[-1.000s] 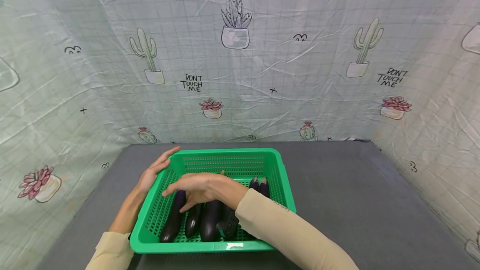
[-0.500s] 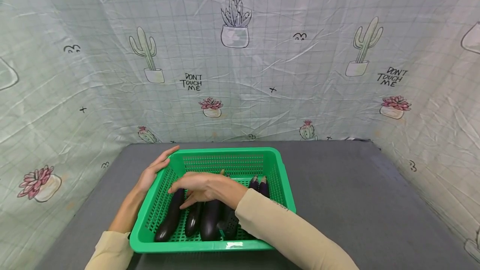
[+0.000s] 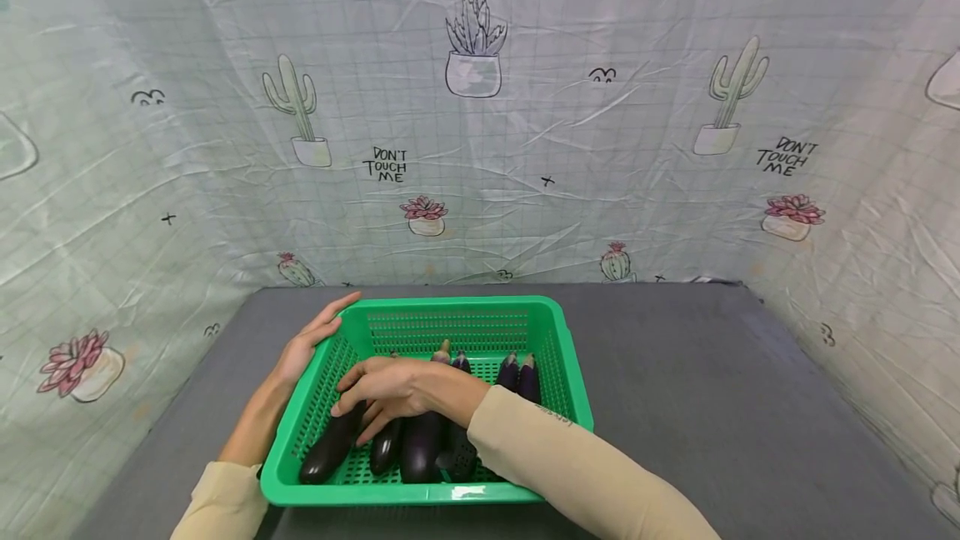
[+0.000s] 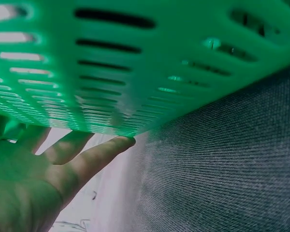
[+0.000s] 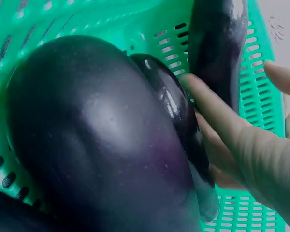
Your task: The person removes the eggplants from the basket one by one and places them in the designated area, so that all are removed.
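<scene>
The person wears matching long sleeves in a plain pale cream, the left sleeve (image 3: 223, 502) lightly creased and the right sleeve (image 3: 577, 469) mostly smooth, both stopping partway along the forearm. A line of small dark lettering (image 3: 553, 414), too small to read, runs near the right sleeve's end. A little black patch (image 3: 259, 472) shows beside the left sleeve's edge, its nature unclear.

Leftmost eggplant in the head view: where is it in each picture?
Head: leftmost eggplant, low, left of centre, upper end behind right hand.
Left wrist: can't be made out; perforated wall fills the top.
Right wrist: eggplant at top, right of centre.
Shared landmark: green basket.
</scene>
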`<action>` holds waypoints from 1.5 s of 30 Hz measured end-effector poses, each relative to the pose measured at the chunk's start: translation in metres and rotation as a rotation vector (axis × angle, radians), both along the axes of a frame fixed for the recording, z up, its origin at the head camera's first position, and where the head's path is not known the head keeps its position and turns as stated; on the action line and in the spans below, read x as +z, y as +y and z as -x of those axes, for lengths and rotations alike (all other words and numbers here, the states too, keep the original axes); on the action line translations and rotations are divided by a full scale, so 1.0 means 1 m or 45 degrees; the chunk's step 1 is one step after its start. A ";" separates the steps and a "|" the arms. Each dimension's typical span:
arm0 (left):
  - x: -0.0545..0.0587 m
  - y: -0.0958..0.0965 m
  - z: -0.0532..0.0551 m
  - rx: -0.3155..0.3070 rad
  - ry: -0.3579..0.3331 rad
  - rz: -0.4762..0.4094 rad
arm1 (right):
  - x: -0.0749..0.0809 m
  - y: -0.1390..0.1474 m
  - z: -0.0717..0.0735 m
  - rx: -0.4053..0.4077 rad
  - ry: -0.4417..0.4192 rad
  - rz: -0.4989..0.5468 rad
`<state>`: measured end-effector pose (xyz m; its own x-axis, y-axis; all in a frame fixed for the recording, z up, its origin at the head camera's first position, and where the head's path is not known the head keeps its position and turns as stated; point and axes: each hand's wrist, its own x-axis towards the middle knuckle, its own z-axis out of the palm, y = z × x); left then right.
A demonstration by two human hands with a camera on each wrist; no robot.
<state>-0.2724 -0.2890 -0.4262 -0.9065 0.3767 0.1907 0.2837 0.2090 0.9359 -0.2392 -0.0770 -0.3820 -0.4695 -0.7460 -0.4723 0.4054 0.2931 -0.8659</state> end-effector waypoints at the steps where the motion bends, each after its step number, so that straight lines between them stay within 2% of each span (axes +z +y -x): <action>1: 0.000 0.000 0.000 0.003 0.003 0.002 | 0.000 0.000 0.000 0.003 0.004 0.005; 4: 0.001 0.001 0.000 -0.003 -0.013 0.002 | 0.000 0.001 -0.001 0.008 0.002 0.010; 9: 0.000 -0.001 0.001 -0.075 -0.056 -0.068 | 0.001 0.002 -0.001 -0.023 0.030 0.003; 13: -0.001 -0.001 0.003 -0.118 -0.055 -0.120 | 0.002 0.002 -0.002 -0.093 0.106 -0.005; 16: -0.002 -0.001 0.003 -0.112 -0.037 -0.107 | 0.002 0.003 -0.002 -0.142 0.183 -0.019; 22: -0.003 -0.002 0.005 -0.238 -0.129 -0.272 | 0.005 0.005 -0.002 -0.203 0.288 -0.030; 24: -0.003 -0.002 0.005 -0.241 -0.125 -0.275 | 0.006 0.005 -0.002 -0.210 0.302 -0.029; 27: -0.002 -0.002 0.004 -0.208 -0.083 -0.224 | 0.010 0.006 -0.003 -0.210 0.306 -0.018; 30: -0.001 -0.002 0.003 -0.178 -0.098 -0.185 | 0.015 0.006 -0.004 -0.216 0.299 0.008; 32: -0.001 -0.002 0.003 -0.133 -0.084 -0.136 | 0.018 0.008 -0.004 -0.220 0.296 0.027; 37: -0.001 0.001 0.002 0.015 0.028 0.029 | 0.025 0.011 -0.005 -0.209 0.313 0.060; 45: 0.000 0.000 0.000 0.035 0.028 0.047 | 0.037 0.018 -0.009 -0.192 0.381 0.048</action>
